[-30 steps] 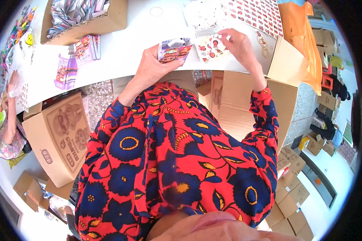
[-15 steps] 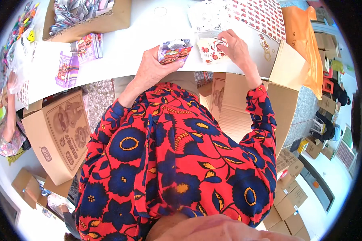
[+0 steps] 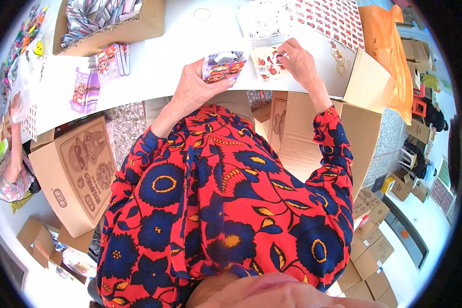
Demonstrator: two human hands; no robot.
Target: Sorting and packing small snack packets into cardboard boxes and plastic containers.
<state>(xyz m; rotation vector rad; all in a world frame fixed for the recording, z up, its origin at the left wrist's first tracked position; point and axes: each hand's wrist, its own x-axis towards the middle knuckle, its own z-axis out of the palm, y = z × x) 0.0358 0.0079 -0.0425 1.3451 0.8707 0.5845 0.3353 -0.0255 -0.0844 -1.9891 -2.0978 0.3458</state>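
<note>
My left hand (image 3: pixel 192 84) is wrapped round a small purple printed box (image 3: pixel 224 73). The box's top is open, and silvery packets (image 3: pixel 228 57) show inside it. Just to the right lies a pile of small white cards or stickers with red prints (image 3: pixel 264 65), in what looks like a clear tray. My right hand (image 3: pixel 300 64) reaches over the right side of this pile, its thumb and fingers drawn together at the pieces. Whether a piece is between the fingertips is hidden. Behind the pile sits a clear bag of white printed pieces (image 3: pixel 264 20).
At the far left stands a carton (image 3: pixel 151 23) full of silvery packets, with more purple boxes (image 3: pixel 85 90) before it. A red-printed sheet (image 3: pixel 333 20), rubber bands (image 3: pixel 339 60) and an orange bag (image 3: pixel 382 46) are at right. Open cartons (image 3: pixel 74 174) flank me. Another person's arm (image 3: pixel 15 138) shows at left.
My right hand's fingers have shifted slightly over the pile, and the pieces under them have moved a little. The left hand keeps the box in nearly the same place.
</note>
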